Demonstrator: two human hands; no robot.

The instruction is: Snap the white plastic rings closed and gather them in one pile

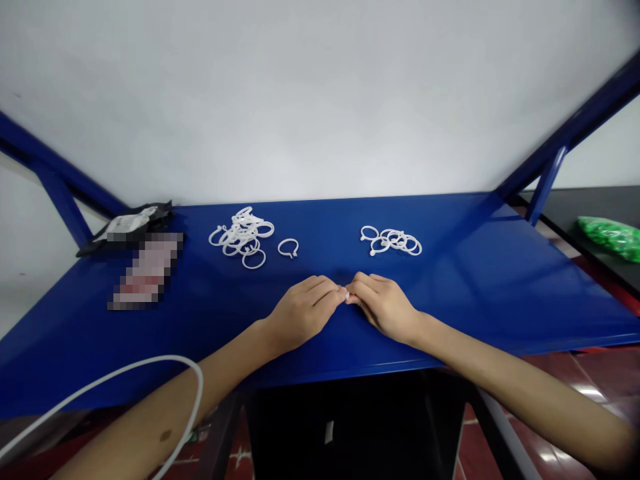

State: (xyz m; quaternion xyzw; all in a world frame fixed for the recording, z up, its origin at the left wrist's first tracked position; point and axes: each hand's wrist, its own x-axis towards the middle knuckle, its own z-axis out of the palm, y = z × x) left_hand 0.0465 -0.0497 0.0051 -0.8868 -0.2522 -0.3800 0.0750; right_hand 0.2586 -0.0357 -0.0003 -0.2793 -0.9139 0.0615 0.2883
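My left hand (306, 310) and my right hand (383, 303) meet over the front middle of the blue table, fingertips pinched together. Between them a small bit of a white plastic ring (347, 294) shows; the fingers hide most of it. Behind my left hand lies a heap of white plastic rings (240, 235) with small knobs at their joints. One single white ring (289, 247), its ends apart, rests to the right of that heap. A smaller group of white rings (395, 241) lies behind my right hand.
A black plastic package (133, 225) with a white label and a blurred flat item (147, 270) lie at the table's left. A white cable (125, 368) loops across my left forearm. Blue frame bars (547, 183) rise at both sides. A green bag (613, 237) sits far right.
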